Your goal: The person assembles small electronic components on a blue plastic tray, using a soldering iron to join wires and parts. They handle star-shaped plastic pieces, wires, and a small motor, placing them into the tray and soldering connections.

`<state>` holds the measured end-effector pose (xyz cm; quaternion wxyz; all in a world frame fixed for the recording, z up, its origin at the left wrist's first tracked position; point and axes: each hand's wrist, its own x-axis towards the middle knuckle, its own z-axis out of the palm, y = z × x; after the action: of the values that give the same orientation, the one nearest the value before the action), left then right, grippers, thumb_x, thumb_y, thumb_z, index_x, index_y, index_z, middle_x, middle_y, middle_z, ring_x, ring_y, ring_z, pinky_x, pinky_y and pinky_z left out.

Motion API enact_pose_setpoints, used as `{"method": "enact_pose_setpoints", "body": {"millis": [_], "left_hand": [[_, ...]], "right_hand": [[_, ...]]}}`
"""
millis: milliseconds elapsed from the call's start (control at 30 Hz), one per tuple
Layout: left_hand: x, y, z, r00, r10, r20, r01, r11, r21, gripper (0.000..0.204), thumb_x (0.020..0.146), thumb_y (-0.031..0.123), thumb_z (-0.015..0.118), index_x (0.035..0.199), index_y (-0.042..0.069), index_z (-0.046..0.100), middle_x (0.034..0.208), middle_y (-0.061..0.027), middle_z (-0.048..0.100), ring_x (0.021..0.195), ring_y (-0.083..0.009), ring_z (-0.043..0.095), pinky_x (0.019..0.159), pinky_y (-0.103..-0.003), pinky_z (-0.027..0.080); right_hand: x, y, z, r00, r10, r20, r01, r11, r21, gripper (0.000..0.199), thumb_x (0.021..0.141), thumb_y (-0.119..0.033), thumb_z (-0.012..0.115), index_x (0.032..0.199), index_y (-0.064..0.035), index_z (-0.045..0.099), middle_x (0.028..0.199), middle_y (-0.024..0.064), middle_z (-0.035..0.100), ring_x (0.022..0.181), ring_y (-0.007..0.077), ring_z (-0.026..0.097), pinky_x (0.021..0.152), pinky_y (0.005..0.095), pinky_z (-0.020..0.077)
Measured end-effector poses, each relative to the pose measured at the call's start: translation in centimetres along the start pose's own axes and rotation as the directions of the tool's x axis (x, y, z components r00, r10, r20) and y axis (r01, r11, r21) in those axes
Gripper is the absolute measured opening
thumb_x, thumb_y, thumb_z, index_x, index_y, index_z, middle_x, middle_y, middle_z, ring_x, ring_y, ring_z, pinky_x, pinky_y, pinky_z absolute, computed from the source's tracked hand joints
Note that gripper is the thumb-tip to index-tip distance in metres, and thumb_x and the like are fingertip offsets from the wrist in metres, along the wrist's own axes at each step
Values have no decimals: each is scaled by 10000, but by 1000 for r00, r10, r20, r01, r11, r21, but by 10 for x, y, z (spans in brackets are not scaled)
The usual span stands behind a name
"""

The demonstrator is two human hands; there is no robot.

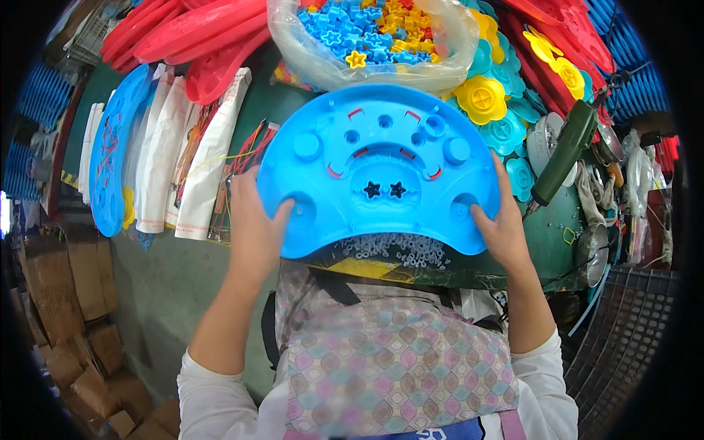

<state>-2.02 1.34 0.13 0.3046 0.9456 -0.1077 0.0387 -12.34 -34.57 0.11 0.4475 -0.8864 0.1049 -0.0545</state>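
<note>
A blue molded plastic toy shell [345, 180], curved like a half-moon, is held up in front of me by both hands. My left hand [257, 213] grips its left end, thumb resting on the shell's face. At the right end, my right hand [504, 220] holds it the same way, its thumb over a round recess. Two star-shaped holes sit near the shell's middle, and small red pieces [433, 174] show around an arched ridge. The shell hides part of the green table [543, 249]. Small clear plastic bits [414, 251] lie beneath its lower edge.
A clear bag [286, 44] of blue and yellow star pieces stands behind the shell. Yellow flower-shaped parts [480, 100], red shells [198, 37] and a green electric screwdriver [568, 147] surround it. White sleeves [209, 172], wires and another blue shell [110, 158] are left; cardboard boxes [59, 282] stand below.
</note>
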Motion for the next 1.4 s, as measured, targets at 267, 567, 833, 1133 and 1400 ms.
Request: {"method": "enact_pose_setpoints", "body": {"millis": [267, 567, 833, 1133, 1400], "left_hand": [[14, -4, 8, 998, 30, 53, -24, 992, -124, 755, 848, 21, 724, 1507, -27, 358, 1308, -248, 535, 1219, -444, 537, 1080, -485, 420], [111, 67, -16, 817, 542, -195, -560, 827, -50, 206, 843, 1, 717, 1045, 21, 683, 1038, -136, 651, 987, -324, 599, 893, -412, 497], [200, 84, 26, 613, 790, 8, -754, 583, 303, 132, 784, 71, 716, 915, 73, 720, 941, -93, 592, 920, -280, 590, 816, -400, 525], [209, 122, 39, 696, 717, -37, -622, 576, -530, 372, 753, 2, 801, 1074, 68, 623, 944, -107, 627, 895, -320, 643, 774, -399, 556], [295, 140, 76, 655, 733, -183, -702, 680, 214, 283, 814, 178, 804, 1047, 45, 714, 1044, -129, 679, 1048, -342, 634, 903, -435, 538]], "right_hand": [[16, -9, -8, 999, 35, -17, -38, 963, -267, 841, 867, -107, 744, 1595, -78, 325, 1362, 233, 571, 1199, 408, 615, 1004, 438, 505], [102, -71, 4, 872, -474, -121, 406, 840, -361, 287, 876, -194, 777, 1129, -80, 703, 960, 107, 667, 911, 307, 670, 776, 410, 551], [177, -88, 48, 801, -592, -84, 534, 771, -346, 211, 919, -161, 749, 1098, -52, 722, 907, 115, 676, 790, 274, 673, 712, 369, 541], [180, -89, 30, 994, -98, 50, 34, 711, 702, 304, 975, -194, 741, 1178, 13, 651, 958, 90, 713, 829, 133, 706, 669, 268, 572], [164, -64, 6, 998, -59, 26, 24, 714, 700, 266, 949, -68, 741, 1195, 10, 677, 931, 75, 712, 731, 118, 694, 643, 253, 577]]}}
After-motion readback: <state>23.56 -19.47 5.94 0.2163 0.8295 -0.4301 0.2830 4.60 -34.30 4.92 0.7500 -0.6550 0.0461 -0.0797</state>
